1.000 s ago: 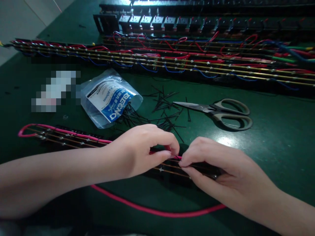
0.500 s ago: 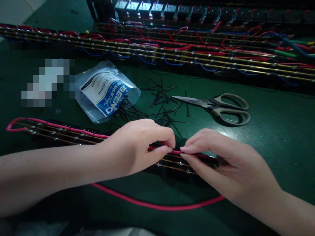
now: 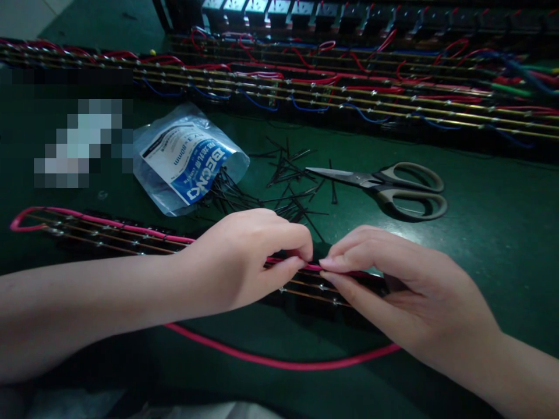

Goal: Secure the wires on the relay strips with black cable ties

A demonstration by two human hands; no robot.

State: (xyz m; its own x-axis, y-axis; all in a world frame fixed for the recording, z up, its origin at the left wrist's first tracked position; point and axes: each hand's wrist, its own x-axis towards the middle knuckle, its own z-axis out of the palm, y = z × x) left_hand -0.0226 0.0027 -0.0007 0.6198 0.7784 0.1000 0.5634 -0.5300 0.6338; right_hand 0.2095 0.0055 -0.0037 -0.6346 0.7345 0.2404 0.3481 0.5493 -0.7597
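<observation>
A long red wire runs along a dark strip with copper-coloured rods and solder joints, loops round its left end and sags in a curve below it. My left hand is closed, thumb and forefinger pinching the wire above the middle of the strip. Just to its right, my right hand pinches the same wire between thumb and fingertips. A small gap separates the two pinches. Black ties hold the wire to the strip at the left. Whether a tie sits between my fingertips is too small to tell.
Behind my hands lies an open plastic bag spilling black cable ties. Scissors rest right of them on the green table. Wired assemblies with brass rods stretch across the back. A blurred patch covers something at left.
Both hands keep their pinches on the wire in nearly the same place. The view has shifted very slightly; nothing else visibly differs.
</observation>
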